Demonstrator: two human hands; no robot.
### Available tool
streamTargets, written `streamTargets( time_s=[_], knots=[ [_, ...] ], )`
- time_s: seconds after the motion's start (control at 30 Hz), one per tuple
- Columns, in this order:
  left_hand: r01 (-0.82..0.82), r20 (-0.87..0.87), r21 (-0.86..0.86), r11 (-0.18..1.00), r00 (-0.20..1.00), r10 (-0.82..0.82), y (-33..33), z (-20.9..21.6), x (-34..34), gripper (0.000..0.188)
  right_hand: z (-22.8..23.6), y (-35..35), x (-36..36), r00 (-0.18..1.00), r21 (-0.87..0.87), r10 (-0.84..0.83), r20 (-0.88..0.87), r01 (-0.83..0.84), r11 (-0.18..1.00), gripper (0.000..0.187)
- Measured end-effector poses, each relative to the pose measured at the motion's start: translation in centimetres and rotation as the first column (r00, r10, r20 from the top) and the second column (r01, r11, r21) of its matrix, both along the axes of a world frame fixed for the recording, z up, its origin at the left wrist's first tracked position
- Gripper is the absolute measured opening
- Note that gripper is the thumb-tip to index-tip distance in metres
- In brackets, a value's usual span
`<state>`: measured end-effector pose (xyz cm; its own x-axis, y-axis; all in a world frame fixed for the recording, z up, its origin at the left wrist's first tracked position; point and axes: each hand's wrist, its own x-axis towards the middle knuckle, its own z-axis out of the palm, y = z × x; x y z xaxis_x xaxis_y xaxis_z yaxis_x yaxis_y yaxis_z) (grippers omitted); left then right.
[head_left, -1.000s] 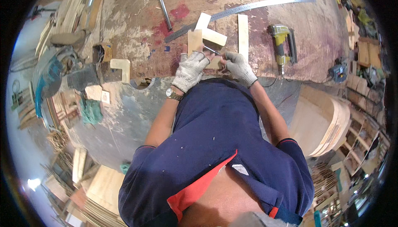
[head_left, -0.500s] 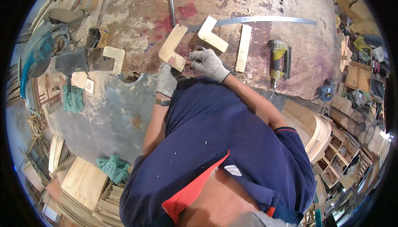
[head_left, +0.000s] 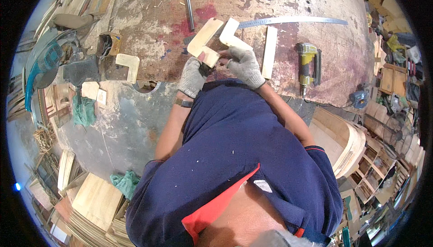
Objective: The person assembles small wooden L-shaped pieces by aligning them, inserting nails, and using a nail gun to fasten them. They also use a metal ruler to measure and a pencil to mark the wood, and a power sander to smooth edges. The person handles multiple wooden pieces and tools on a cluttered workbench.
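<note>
An L-shaped wooden piece point(head_left: 204, 38) is held at its near corner by my left hand point(head_left: 193, 76), gloved in grey, with the thumb on top. Close to the short end of that piece, my gloved right hand point(head_left: 246, 66) has its fingers curled; what they hold, if anything, is hidden. Just beyond the right hand lies a second L-shaped wooden piece point(head_left: 231, 32). A straight wooden strip point(head_left: 269, 52) rests to the right of that hand.
On the worn workbench point(head_left: 149, 26) are a hammer point(head_left: 188, 6), a metal ruler point(head_left: 293, 20), a yellow-and-black nail gun point(head_left: 308, 64) and another L-shaped piece point(head_left: 130, 64). A blue circular saw point(head_left: 45, 62) stands at the left. Stacked boards point(head_left: 97, 199) lie lower left.
The held L-shaped piece has shifted right and slightly away, closer to the second one. My right hand has turned, its fingers now beside the short end. The view has shifted a little.
</note>
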<state>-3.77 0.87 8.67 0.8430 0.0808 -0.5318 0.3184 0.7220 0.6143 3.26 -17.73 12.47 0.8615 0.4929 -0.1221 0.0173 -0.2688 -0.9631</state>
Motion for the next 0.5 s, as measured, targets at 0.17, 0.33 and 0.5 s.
streamTargets(
  time_s=[0.17, 0.33, 0.5],
  knots=[
    [0.012, 0.078, -0.028, 1.000, 0.997, -0.010, -0.9, 0.5, 1.1, 0.039, 0.5, -0.7, 0.0, 0.989, 0.009, -0.117, 0.093, 0.117, 0.993, 0.014],
    [0.057, 0.043, 0.051, 0.997, 0.997, -0.059, -1.3, 1.2, 1.0, 0.042, -0.8, -1.5, -0.6, 0.938, -0.017, -0.161, 0.306, 0.175, 0.984, 0.008],
    [-0.025, 0.078, 0.015, 1.000, 0.997, 0.023, -2.2, 1.6, 1.0, 0.042, -1.7, -1.3, -0.7, 0.861, 0.136, -0.201, 0.468, 0.154, 0.979, 0.008]
  ],
)
